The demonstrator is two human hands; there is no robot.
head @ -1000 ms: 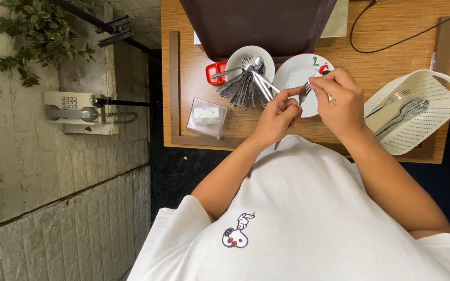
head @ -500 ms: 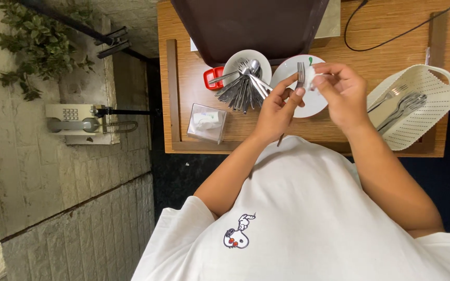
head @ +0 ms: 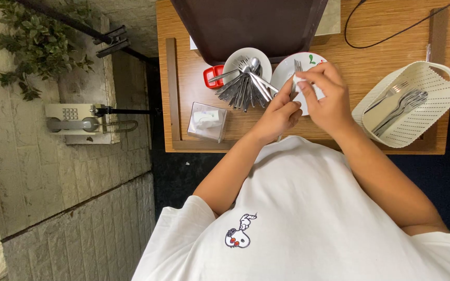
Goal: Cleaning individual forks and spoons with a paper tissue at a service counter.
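My left hand (head: 278,115) grips a metal fork (head: 297,66) by its handle, tines pointing away from me over a white plate (head: 283,77). My right hand (head: 327,97) pinches a small white tissue (head: 304,85) against the fork's neck. Just left of the hands, a white bowl (head: 234,61) holds several spoons and forks (head: 246,86) fanned out. At the right, a white perforated basket (head: 436,88) holds a few forks (head: 398,106).
All of this sits on a wooden table (head: 188,93) with a raised edge. A dark brown tray (head: 251,26) lies at the far side, with a red object (head: 211,76) and a clear tissue box (head: 208,121) at the left. A black cable (head: 386,39) runs at the far right. A wall phone (head: 74,122) and a plant (head: 37,44) are off the table.
The fork has gone from slanted to pointing straight away from me. My right hand has slid along it with the tissue, and the view has shifted slightly.
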